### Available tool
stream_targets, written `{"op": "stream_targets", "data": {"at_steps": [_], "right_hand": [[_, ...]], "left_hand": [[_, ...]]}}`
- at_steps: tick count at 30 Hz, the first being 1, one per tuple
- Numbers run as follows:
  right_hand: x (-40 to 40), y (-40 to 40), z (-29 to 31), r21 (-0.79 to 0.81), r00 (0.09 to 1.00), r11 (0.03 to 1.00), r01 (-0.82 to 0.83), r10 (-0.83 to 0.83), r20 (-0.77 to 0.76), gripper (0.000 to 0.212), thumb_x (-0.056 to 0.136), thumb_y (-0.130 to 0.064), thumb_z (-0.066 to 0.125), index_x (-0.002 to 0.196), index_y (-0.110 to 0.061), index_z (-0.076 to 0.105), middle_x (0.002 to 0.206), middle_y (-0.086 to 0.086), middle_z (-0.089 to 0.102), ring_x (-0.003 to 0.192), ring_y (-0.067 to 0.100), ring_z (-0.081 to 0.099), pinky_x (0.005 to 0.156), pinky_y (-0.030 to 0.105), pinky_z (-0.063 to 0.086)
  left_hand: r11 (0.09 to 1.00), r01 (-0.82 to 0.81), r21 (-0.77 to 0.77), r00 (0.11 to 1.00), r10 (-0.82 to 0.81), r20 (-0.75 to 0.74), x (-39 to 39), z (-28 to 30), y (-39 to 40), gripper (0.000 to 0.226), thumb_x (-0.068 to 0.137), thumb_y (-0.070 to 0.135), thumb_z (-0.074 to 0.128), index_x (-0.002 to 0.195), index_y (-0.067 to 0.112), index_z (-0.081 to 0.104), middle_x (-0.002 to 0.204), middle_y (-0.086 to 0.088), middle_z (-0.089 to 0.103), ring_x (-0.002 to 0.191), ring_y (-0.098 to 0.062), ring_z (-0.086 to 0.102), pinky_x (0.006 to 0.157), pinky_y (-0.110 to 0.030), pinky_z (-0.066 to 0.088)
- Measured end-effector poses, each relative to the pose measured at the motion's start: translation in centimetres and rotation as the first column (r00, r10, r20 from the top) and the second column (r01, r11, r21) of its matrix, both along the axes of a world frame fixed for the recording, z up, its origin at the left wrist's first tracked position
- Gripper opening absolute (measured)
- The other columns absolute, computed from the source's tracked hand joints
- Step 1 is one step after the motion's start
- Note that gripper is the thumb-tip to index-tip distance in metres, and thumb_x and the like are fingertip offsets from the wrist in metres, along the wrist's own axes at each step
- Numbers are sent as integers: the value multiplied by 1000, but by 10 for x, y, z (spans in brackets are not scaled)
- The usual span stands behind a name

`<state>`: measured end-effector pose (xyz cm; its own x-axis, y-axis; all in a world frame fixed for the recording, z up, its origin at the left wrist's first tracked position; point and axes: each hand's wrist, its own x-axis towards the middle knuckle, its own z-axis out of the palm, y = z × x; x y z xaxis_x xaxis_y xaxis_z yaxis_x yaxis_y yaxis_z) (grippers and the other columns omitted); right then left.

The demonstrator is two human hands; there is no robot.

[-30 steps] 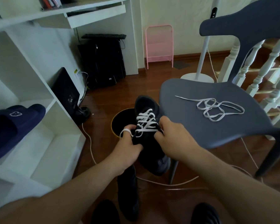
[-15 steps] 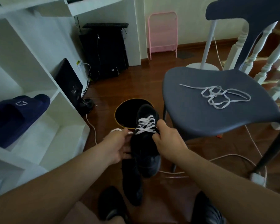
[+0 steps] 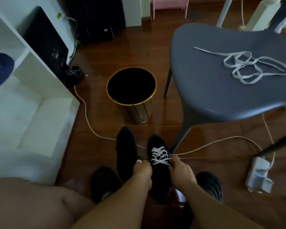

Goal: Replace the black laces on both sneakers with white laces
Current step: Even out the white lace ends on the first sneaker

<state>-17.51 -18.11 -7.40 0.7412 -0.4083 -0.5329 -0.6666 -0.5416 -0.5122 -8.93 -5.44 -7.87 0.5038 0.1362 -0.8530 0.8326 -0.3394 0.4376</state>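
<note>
A black sneaker (image 3: 158, 177) laced in white rests low on the wooden floor between my hands. My left hand (image 3: 143, 171) grips its left side, with a white lace end showing over the knuckles. My right hand (image 3: 182, 173) holds the right side at the lace's end. A second black sneaker (image 3: 125, 149) stands just left of it, with thin dark laces that are hard to make out. A loose white lace (image 3: 248, 66) lies tangled on the grey chair seat (image 3: 213, 90).
A black bin with a gold rim (image 3: 132, 90) stands ahead of the sneakers. A white shelf unit (image 3: 28, 113) fills the left. White cables (image 3: 87, 119) cross the floor to a power adapter (image 3: 259, 176) at right. My feet in dark slippers (image 3: 104, 182) flank the sneakers.
Both hands lowered the white-laced sneaker from in front of the bin down to the floor beside the other sneaker. The view tilted downward.
</note>
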Motion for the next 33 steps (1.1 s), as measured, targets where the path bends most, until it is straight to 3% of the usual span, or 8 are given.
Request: {"op": "stream_targets", "data": {"at_steps": [5,10,15,18,20,22,25,33], "right_hand": [[-7,-14,-27,99,985,994,-44,59,-162,17,89,-29,70,92,-30,53,88,-11,64,88,19,63,74,30,45],[-4,-26,-44,160,933,978,-137,182,-311,3,86,-28,67,89,-28,68,86,-11,69,90,13,68,79,26,51],[7,-26,-50,200,958,959,203,-153,-241,28,71,-40,68,98,-39,71,97,-10,76,92,16,72,88,36,59],[21,-22,-50,201,957,941,272,-242,-158,15,80,-36,60,88,-44,69,99,-9,77,90,17,71,84,32,58],[31,-18,-53,199,962,945,260,-235,-143,23,86,-33,57,102,-42,71,102,-5,77,90,20,72,82,33,60],[39,-13,-59,199,957,940,276,-251,-145,29,90,-31,54,112,-40,72,107,-3,75,93,22,71,82,32,59],[47,-9,-68,198,960,945,262,-233,-157,34,93,-23,49,114,-39,70,113,0,72,92,20,67,74,24,49],[58,-9,-76,187,974,965,181,-149,-173,10,81,-27,61,87,-35,61,95,-4,70,90,22,67,79,34,58]], "left_hand": [[996,-60,-63,992,53,-113,-3,-26,17,30,108,28,55,130,9,62,119,-17,68,105,-37,68,98,-52,59],[999,31,-26,999,-32,-27,12,-47,36,18,106,24,59,115,13,70,107,-8,73,95,-28,67,91,-43,55],[959,-271,-79,960,276,51,42,-50,22,34,103,8,61,131,20,47,93,-12,64,73,-28,61,69,-42,52],[986,118,117,978,-136,159,47,-48,12,56,102,19,63,147,38,36,95,4,58,69,-20,61,57,-32,51],[799,519,302,791,-584,184,48,-50,7,45,103,27,61,143,44,46,100,8,63,74,-17,65,55,-30,51],[578,721,382,577,-806,131,46,-58,4,36,106,28,57,138,44,60,125,2,65,89,-21,69,67,-33,57],[511,758,405,518,-849,103,44,-67,0,34,108,25,51,134,41,67,135,-1,65,101,-24,68,76,-35,57],[569,740,358,558,-817,146,53,-76,7,20,110,26,51,93,32,57,95,-1,64,84,-24,62,73,-43,55]]}}
